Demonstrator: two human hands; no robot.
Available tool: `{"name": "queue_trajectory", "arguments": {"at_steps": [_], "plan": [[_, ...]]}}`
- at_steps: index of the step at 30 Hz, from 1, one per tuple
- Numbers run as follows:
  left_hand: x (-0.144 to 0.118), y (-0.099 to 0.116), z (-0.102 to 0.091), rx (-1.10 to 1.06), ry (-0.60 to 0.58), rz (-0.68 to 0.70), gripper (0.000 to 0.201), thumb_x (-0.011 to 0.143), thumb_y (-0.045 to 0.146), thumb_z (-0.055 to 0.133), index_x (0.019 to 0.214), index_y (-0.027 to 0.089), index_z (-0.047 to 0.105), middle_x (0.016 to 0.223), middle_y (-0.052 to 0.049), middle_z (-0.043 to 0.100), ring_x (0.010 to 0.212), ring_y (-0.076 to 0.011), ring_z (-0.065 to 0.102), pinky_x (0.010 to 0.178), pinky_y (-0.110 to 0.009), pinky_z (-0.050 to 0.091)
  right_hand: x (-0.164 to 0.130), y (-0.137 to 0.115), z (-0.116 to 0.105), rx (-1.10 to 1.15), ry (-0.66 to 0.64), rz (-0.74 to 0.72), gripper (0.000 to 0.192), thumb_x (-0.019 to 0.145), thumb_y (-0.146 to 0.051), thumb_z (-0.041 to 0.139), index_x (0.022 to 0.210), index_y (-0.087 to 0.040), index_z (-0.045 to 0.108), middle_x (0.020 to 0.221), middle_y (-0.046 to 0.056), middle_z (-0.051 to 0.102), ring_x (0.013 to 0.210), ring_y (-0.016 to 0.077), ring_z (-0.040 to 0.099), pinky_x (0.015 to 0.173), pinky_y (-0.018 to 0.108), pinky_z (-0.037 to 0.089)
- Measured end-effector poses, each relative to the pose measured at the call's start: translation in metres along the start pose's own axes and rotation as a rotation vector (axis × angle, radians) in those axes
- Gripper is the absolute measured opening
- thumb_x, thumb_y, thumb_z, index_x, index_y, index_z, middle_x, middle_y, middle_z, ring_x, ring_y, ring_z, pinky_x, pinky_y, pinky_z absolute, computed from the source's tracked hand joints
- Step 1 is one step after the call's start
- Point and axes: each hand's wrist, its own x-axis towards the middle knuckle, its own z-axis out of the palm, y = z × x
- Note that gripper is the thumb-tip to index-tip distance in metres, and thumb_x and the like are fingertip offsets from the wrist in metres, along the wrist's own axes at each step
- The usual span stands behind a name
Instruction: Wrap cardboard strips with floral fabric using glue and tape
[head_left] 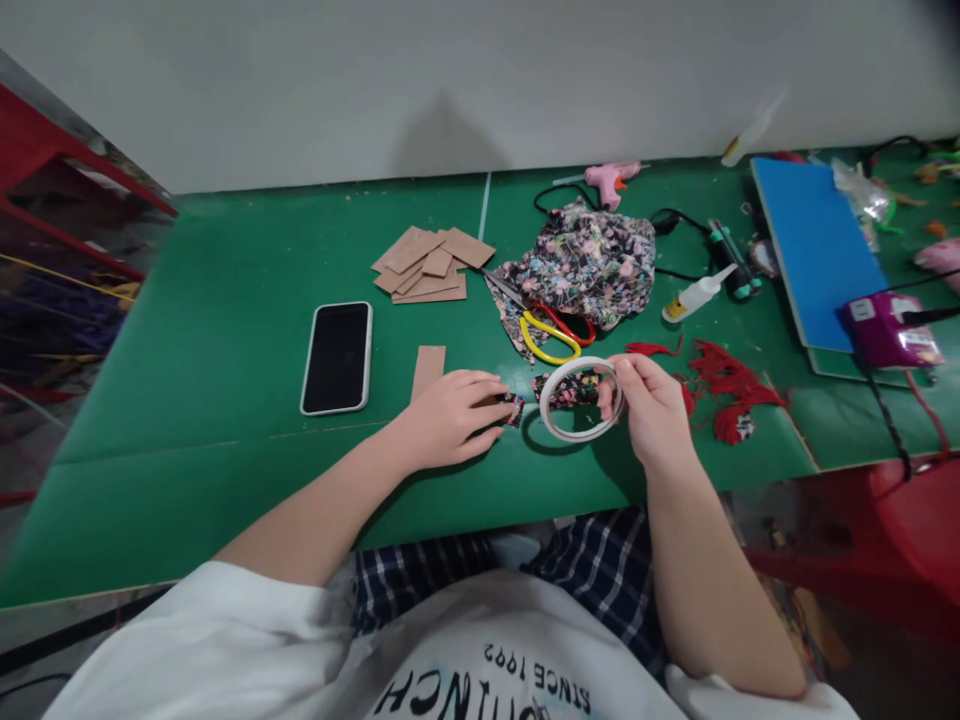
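Between thumb and fingers, my right hand [651, 408] grips a roll of white tape [550, 418], tilted up over the table. Through and behind the ring shows a strip of dark floral fabric [574, 388]. My left hand [459, 415] lies palm down with fingers stretched out, the fingertips on a small floral piece [514, 410] that they partly cover. Just behind that hand is a cardboard strip [429, 370], its lower end hidden. Scissors [551, 335] with yellow and red handles rest beyond, against a crumpled floral cloth [592, 260].
A phone [337, 358] lies left on the green table [225, 290], with cardboard pieces [427, 265] behind. Rightward are red tassels [731, 380], a glue bottle [697, 295], a pink glue gun [611, 183], a blue board [821, 245] and a purple box [892, 328] with cables.
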Motion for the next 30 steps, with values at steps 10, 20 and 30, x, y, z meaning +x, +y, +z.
{"name": "queue_trajectory", "arguments": {"at_steps": [10,20,30], "plan": [[0.004,0.004,0.000,-0.014,-0.126,-0.033,0.038,0.089,0.035,0.043,0.118,0.014,0.056,0.115,-0.014,0.056,0.107,-0.0250,0.052,0.092,-0.041,0.043,-0.001,0.000,0.000,-0.011,-0.012,0.006,0.023,0.082,-0.043,0.054,0.080,-0.020,0.057,0.049,-0.006,0.054,0.037,0.0058,0.047,0.036,0.017,0.035],[0.004,0.003,0.002,-0.156,-0.011,-0.112,0.034,0.090,0.028,0.044,0.119,0.015,0.053,0.112,-0.013,0.059,0.107,-0.0219,0.053,0.093,-0.039,0.044,-0.002,0.000,0.001,-0.014,-0.011,0.022,0.026,0.081,-0.045,0.054,0.081,-0.019,0.057,0.049,-0.006,0.055,0.037,0.0059,0.047,0.036,0.017,0.034],[0.006,0.013,-0.004,-0.594,0.168,-0.297,0.026,0.088,0.033,0.049,0.105,0.018,0.062,0.099,-0.007,0.067,0.093,-0.0174,0.062,0.083,-0.030,0.048,-0.012,0.000,0.013,-0.116,-0.124,-0.157,0.020,0.085,-0.040,0.050,0.086,-0.022,0.059,0.062,-0.003,0.061,0.058,0.0100,0.057,0.053,0.023,0.045]]}}
